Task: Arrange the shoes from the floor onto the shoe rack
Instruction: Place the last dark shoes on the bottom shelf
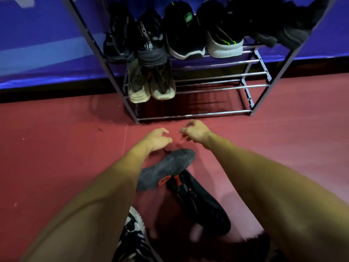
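Fingers of both my hands are loosely curled and hold nothing. My left hand [157, 138] and my right hand [194, 132] hang near each other over the red floor [56, 157], just in front of the shoe rack [217, 114]. Near my left hand, an overturned shoe [166, 168] lies with its gray sole up, touching a black shoe [198, 201] on the floor. On the rack, a beige pair [151, 86] stands on a lower shelf at the left side, and dark shoes [183, 33] fill the shelf above it.
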